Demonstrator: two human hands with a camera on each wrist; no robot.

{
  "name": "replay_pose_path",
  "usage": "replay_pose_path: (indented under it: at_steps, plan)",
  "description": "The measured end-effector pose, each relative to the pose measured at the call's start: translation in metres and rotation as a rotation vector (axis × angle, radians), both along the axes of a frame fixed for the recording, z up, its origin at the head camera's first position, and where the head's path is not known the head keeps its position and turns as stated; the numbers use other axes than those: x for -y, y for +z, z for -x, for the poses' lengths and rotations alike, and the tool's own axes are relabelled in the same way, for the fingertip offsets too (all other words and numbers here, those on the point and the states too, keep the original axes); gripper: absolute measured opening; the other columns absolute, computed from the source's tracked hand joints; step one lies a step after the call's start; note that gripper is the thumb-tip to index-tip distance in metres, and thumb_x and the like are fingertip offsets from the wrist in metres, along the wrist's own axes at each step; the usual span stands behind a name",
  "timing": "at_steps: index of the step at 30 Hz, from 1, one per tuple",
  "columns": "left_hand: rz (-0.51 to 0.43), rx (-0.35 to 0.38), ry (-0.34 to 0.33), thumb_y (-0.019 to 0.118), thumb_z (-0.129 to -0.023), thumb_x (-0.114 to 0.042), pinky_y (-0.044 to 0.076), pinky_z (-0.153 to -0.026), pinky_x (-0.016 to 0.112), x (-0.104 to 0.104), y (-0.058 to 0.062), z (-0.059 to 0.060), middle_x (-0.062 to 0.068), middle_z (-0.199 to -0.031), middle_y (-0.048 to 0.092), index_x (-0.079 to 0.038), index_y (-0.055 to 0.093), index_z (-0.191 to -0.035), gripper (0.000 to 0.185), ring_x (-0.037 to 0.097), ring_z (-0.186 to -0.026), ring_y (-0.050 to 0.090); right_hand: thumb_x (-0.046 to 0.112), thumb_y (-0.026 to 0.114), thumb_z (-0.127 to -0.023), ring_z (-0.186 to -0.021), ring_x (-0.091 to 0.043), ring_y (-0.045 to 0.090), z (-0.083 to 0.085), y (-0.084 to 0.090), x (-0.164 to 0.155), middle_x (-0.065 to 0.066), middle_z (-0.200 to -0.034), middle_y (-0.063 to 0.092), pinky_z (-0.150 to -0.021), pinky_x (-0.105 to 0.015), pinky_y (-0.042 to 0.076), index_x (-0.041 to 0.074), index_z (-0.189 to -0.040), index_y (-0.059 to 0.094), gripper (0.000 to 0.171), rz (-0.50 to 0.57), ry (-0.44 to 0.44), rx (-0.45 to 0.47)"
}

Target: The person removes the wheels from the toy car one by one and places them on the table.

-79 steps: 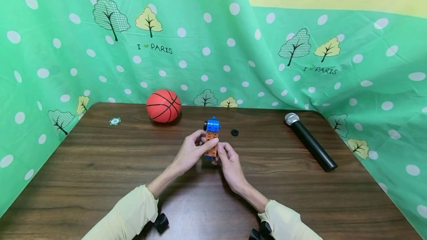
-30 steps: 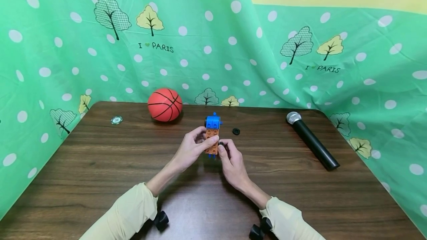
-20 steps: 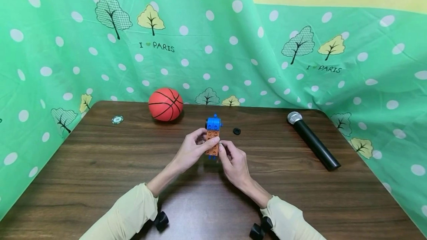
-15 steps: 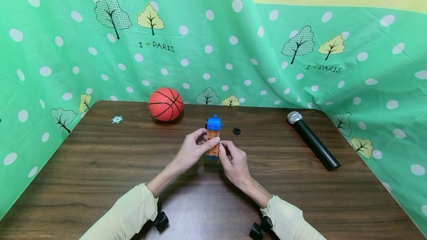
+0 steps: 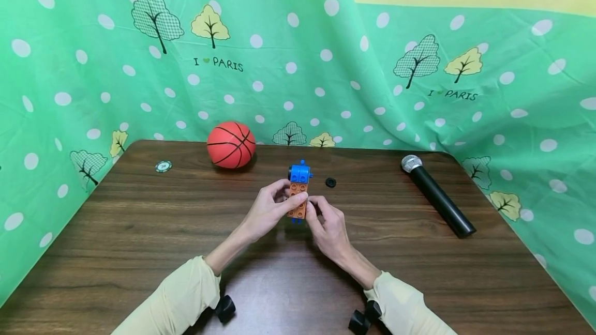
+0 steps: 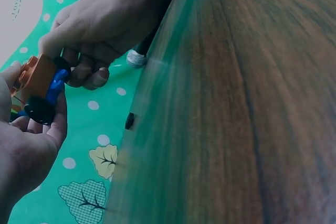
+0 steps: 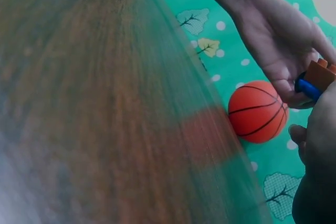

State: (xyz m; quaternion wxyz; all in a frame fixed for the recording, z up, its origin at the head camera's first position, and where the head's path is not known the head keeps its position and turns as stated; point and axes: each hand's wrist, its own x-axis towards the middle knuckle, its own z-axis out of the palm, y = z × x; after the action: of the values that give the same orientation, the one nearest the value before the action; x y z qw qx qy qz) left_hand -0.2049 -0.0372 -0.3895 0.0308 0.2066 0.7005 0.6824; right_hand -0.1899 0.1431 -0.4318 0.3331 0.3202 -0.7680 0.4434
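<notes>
Above the table, my left hand (image 5: 269, 210) grips a toy car (image 5: 298, 190) built of orange and blue bricks, its thumb across the studded orange face. The blue end points away from me. In the left wrist view a black wheel (image 6: 40, 109) sits on the car's blue base. My right hand (image 5: 328, 225) is at the car's near right side, thumb and index finger pinching a second black wheel (image 6: 62, 63) against the blue base. Those fingers hide most of this wheel in the head view. A loose black wheel (image 5: 330, 182) lies on the table just beyond the right hand.
A red toy basketball (image 5: 231, 145) stands at the back of the wooden table (image 5: 139, 231), with a poker chip (image 5: 163, 166) to its left. A black microphone (image 5: 437, 195) with a silver head lies at the right. Behind hangs a green dotted curtain (image 5: 261, 61).
A second ago the dark wheel showed between my right fingertips, slightly off the car; now those fingers are up against its side. The left hand keeps its grip, and the view has shifted slightly.
</notes>
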Motion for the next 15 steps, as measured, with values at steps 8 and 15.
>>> replay_pose_path:
  at_steps: [8,15]
  plan:
    - [-0.043,-0.003,0.007,0.070,-0.100,-0.019,0.056,-0.079,0.030,0.0005,0.0013,0.0025,0.009,-0.097,0.069,0.001,0.065,-0.121,0.030,0.018,-0.087,0.068,-0.012,0.056,-0.099,-0.066,-0.020,0.060,-0.0058,0.0022,0.0053,-0.012,-0.079,0.064,-0.058,-0.023,0.048,-0.001,-0.113,0.066,0.020,0.156,0.057,0.200]
    - [-0.055,-0.003,0.012,0.070,-0.100,-0.016,0.057,-0.082,0.032,0.0016,0.0002,0.0029,0.010,-0.099,0.070,0.002,0.065,-0.123,0.030,0.018,-0.090,0.069,-0.004,0.057,-0.103,-0.067,-0.020,0.059,-0.0084,0.0042,0.0075,-0.013,-0.083,0.065,-0.057,-0.020,0.044,-0.003,-0.112,0.065,0.012,0.265,0.083,0.311]
